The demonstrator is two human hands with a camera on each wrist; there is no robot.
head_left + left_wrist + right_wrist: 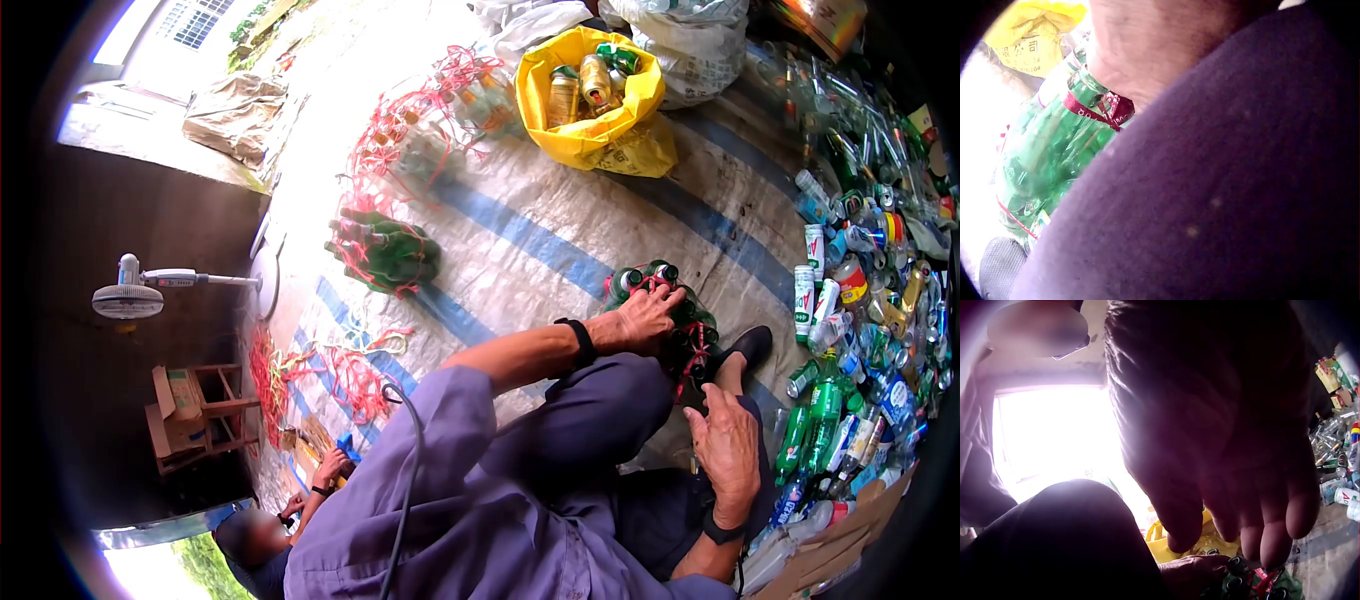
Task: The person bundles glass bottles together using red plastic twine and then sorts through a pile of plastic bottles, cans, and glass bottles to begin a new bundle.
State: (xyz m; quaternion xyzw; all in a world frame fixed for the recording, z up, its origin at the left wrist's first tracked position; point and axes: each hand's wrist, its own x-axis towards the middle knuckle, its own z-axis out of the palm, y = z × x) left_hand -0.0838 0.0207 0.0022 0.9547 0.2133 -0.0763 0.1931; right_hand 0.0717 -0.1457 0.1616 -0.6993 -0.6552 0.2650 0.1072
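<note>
In the head view my left hand [645, 315], a black band at its wrist, lies on top of a bundle of green glass bottles [625, 283] tied with red string, its fingers curled over the necks. The left wrist view has that bundle [1047, 156] and its red string [1100, 106] close up beside my dark trouser leg [1222, 187]. My right hand [725, 440] hangs loose over my lap with relaxed fingers and holds nothing. Seen from the right wrist, the right hand [1241, 537] fills the frame, with the left hand [1194, 569] and bundle [1254, 584] below.
A second tied bundle of green bottles [385, 255] lies on the striped woven mat [530, 230]. A yellow bag of cans [590, 100] sits beyond. Several loose bottles and cans [860, 300] are piled at the right. Red strings [330, 380], a fan [130, 295] and another person [300, 510] are left.
</note>
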